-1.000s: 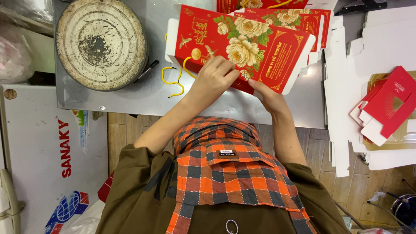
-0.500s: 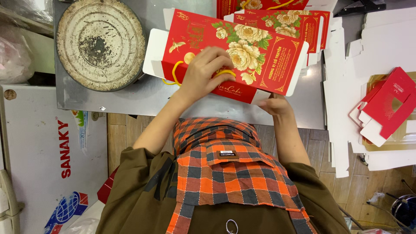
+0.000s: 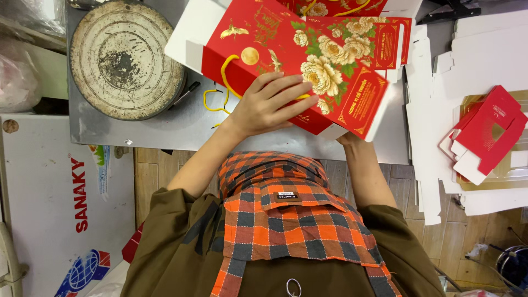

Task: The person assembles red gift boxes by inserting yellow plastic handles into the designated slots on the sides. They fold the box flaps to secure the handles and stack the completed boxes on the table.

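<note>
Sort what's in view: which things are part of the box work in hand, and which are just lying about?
In hand: red flowered box, left hand flat on it, yellow cord handle.
Lying about: round metal lid, white flat cardboard, small red box, black pen.

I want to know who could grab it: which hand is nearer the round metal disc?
The left hand. It lies flat on the red flowered box, just right of the disc. The right hand is mostly hidden under the box's far corner.
</note>
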